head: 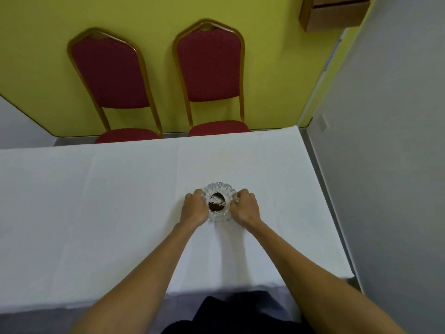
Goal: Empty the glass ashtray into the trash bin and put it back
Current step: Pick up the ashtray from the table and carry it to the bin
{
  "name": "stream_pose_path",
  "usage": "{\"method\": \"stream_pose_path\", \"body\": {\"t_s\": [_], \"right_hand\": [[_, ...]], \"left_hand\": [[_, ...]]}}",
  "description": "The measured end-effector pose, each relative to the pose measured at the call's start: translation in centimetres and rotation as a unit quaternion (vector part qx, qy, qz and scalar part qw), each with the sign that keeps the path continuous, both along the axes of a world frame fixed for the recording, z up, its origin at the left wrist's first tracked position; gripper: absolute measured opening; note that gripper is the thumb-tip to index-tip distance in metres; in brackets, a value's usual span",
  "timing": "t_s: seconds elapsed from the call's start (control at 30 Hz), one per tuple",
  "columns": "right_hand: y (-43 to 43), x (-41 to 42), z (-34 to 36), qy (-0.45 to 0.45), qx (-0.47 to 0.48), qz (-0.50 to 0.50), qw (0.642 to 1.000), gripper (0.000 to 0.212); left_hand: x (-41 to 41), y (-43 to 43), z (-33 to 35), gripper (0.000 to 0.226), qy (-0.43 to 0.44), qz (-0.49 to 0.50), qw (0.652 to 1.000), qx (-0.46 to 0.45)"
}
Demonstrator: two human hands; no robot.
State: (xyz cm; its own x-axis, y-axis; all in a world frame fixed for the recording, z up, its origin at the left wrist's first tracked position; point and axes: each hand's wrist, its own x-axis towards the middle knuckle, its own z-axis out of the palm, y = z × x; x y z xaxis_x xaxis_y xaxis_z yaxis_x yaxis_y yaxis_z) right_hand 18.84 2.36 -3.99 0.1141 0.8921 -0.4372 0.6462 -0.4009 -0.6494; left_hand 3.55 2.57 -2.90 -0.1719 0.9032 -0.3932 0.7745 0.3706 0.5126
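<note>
A round glass ashtray (218,192) with a scalloped rim stands on the white tablecloth (108,201), right of the table's middle. Dark brown ash and some white bits lie in its bowl. My left hand (194,208) curls around the ashtray's left side. My right hand (245,206) curls around its right side. Both hands touch the rim, and the ashtray's base rests on the cloth. No trash bin is in view.
Two red padded chairs with gold frames (113,75) (209,66) stand behind the table against a yellow wall. A grey wall (385,165) runs close along the table's right edge. A cardboard box (334,13) hangs at the top right.
</note>
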Motion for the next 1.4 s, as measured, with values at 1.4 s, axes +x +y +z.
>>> {"method": "stream_pose_path", "body": {"t_s": [1.4], "right_hand": [[-47.5,23.0,-6.1,-0.090,0.105,-0.685,0.716,0.040]], "left_hand": [[34.9,-31.8,-4.0,0.033,-0.144,-0.618,0.772,-0.027]]}}
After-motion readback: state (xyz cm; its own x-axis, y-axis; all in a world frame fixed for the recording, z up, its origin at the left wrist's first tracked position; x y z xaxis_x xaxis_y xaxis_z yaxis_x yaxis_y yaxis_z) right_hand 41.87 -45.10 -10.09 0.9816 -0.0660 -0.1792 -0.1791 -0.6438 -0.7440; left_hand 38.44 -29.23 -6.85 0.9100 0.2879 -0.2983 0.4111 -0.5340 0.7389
